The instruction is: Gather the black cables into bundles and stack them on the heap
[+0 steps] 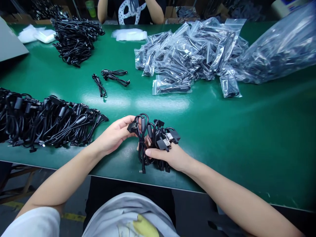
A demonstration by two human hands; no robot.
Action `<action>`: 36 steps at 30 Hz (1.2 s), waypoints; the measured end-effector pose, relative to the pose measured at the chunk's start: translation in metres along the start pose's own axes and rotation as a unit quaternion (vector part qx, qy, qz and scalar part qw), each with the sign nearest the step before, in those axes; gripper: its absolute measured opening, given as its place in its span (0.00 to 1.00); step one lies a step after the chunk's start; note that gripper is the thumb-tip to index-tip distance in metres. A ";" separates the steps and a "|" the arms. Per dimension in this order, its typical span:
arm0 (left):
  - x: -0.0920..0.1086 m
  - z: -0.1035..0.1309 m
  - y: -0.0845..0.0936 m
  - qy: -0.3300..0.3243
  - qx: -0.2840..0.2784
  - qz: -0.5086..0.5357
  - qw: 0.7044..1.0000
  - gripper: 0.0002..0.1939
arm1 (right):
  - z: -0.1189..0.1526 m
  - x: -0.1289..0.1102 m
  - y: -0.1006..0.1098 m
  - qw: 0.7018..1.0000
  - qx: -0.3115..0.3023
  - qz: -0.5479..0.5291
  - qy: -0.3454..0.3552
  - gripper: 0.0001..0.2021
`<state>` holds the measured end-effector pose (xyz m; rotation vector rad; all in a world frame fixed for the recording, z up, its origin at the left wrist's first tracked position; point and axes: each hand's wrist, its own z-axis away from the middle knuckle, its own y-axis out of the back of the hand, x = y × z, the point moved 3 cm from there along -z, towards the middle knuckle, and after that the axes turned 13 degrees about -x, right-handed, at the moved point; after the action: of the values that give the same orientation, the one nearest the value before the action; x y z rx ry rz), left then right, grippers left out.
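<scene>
My right hand (170, 154) is wrapped round several coiled black USB cables (158, 136), with their metal plugs showing near the thumb. At the left side of this bunch, my left hand (118, 133) pinches one tied cable (141, 141) by its black plug end. That cable hangs upright, its lower plug pointing toward the table's near edge. Both hands are just above the green table, close to my body. Some of my right fingers are hidden behind the cables.
A long pile of black cables (49, 121) lies to the left, another heap (74, 39) at the back left. Two loose tied bundles (115, 76) lie mid-table. Bagged cables (187, 52) fill the back right. Across the table (247, 138) sits a person (132, 11), beyond white bags (129, 34).
</scene>
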<state>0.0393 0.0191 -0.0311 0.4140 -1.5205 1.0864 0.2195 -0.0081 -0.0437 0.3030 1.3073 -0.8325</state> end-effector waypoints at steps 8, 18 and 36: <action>-0.004 -0.004 0.001 0.015 0.010 0.006 1.000 0.17 | -0.001 -0.001 -0.004 0.998 -0.041 0.031 -0.026 0.14; -0.001 0.000 0.003 0.005 0.001 0.026 1.000 0.19 | -0.001 -0.002 -0.001 0.998 -0.028 0.058 -0.009 0.13; 0.010 0.003 0.012 -0.065 0.094 -0.106 0.988 0.18 | 0.003 -0.011 0.007 0.988 0.073 0.133 0.027 0.12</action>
<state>0.0258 0.0260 -0.0267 0.7735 -1.4542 1.0550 0.2265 -0.0013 -0.0339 0.6062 1.2263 -0.6982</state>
